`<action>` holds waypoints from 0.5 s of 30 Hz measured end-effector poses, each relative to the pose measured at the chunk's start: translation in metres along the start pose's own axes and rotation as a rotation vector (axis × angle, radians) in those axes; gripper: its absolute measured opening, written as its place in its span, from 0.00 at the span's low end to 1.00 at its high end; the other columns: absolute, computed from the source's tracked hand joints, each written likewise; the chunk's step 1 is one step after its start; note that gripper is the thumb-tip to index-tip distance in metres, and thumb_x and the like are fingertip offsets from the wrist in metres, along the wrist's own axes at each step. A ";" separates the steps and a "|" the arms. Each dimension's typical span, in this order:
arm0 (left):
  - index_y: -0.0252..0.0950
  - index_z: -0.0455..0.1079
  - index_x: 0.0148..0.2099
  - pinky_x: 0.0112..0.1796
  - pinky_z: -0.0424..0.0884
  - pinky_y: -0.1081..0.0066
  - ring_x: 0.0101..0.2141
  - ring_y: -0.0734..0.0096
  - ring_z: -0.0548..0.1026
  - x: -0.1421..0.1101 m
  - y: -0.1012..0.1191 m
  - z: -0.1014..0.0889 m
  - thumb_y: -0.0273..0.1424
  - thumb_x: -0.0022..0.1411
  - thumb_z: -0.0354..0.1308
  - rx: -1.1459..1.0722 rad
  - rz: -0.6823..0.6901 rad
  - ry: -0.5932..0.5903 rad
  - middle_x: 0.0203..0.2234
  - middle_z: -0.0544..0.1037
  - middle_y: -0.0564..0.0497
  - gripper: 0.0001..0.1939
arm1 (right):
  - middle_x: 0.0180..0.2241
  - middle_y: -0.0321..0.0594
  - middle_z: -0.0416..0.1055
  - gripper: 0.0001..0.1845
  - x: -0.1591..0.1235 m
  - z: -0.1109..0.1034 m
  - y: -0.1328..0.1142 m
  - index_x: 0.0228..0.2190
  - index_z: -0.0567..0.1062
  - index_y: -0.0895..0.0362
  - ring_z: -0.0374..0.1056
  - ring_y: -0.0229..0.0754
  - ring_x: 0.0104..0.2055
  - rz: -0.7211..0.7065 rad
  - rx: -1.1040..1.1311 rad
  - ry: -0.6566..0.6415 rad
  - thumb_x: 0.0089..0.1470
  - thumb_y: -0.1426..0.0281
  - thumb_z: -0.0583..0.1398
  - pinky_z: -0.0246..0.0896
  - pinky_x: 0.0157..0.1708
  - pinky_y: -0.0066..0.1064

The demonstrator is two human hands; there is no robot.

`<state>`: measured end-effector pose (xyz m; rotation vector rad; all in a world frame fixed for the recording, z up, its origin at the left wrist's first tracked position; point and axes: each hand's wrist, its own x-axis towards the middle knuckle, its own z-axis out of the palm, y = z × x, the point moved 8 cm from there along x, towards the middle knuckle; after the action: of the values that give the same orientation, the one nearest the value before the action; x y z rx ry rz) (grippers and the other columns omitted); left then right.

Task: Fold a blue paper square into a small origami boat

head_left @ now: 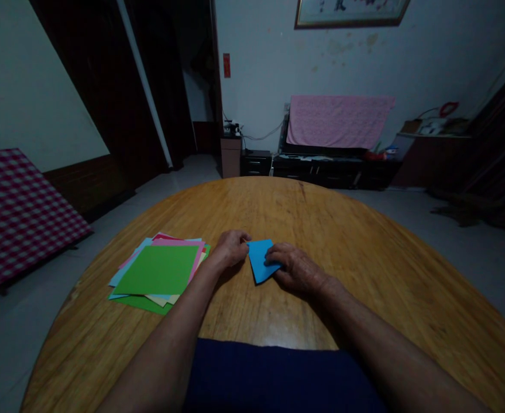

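A folded piece of blue paper (259, 265) lies on the wooden table between my two hands. Its upper left corner is pinched by the fingers of my left hand (232, 249). My right hand (296, 267) grips the paper's right side, with its fingers over the top face and the thumb hidden. Left of my left forearm is a loose stack of coloured paper sheets (158, 269), a green one on top, with pink, light blue, cream and red edges showing beneath.
The round wooden table (321, 223) fills the foreground. A red checked cloth (15, 212) covers something at the left. Along the far wall stand a low black cabinet (334, 170) and a pink cloth (338, 120) draped above it.
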<state>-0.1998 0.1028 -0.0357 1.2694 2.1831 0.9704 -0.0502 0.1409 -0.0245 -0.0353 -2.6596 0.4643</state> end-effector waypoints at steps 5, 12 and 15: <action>0.35 0.74 0.45 0.39 0.66 0.70 0.37 0.65 0.72 -0.022 0.030 0.009 0.20 0.47 0.53 0.224 0.294 -0.215 0.37 0.76 0.46 0.22 | 0.38 0.42 0.71 0.11 0.000 -0.003 0.003 0.33 0.74 0.56 0.66 0.42 0.42 0.032 0.013 0.023 0.47 0.78 0.56 0.60 0.44 0.35; 0.36 0.73 0.41 0.42 0.65 0.68 0.40 0.65 0.69 -0.033 0.034 0.025 0.28 0.51 0.57 0.300 0.440 -0.256 0.38 0.71 0.47 0.13 | 0.35 0.40 0.72 0.11 0.000 -0.006 0.013 0.30 0.73 0.56 0.66 0.42 0.39 0.099 0.018 0.076 0.45 0.79 0.55 0.59 0.42 0.34; 0.37 0.73 0.35 0.42 0.64 0.70 0.39 0.67 0.69 -0.031 0.038 0.026 0.26 0.53 0.54 0.252 0.502 -0.251 0.35 0.73 0.50 0.08 | 0.33 0.39 0.72 0.12 -0.001 -0.009 0.018 0.30 0.73 0.56 0.66 0.41 0.37 0.152 0.026 0.098 0.44 0.80 0.54 0.59 0.39 0.33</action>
<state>-0.1456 0.0978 -0.0237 2.0032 1.8697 0.6660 -0.0465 0.1610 -0.0227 -0.2472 -2.5646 0.5314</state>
